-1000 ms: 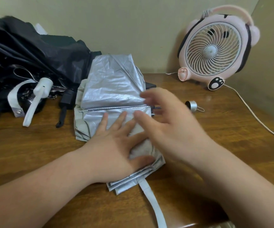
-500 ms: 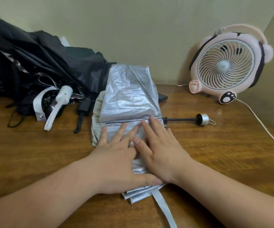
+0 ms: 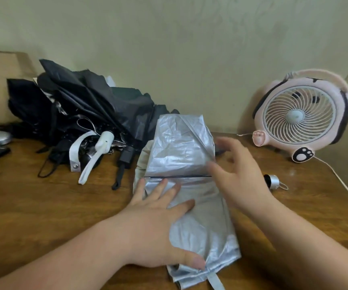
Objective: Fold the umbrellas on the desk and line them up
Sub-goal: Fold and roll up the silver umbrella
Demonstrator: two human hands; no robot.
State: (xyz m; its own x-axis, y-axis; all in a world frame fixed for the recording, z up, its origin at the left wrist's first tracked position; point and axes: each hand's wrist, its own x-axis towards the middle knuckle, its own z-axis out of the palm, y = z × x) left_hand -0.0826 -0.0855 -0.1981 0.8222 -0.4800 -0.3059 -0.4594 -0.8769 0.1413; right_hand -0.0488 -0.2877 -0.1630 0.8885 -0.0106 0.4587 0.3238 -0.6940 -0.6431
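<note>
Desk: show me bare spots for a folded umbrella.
Bare wood front left, between the black umbrellas and the left hand. A smaller patch on the right, between the silver umbrella handle and the fan cable. Back left is crowded.

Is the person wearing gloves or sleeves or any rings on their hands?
No. The left hand and right hand are bare: no gloves, rings or watch show, though the right one is blurred. No sleeve comes into view either.

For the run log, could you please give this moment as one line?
step: folding silver umbrella | left hand: pressing it flat | right hand: open, beside it | black umbrellas: unfolded
</note>
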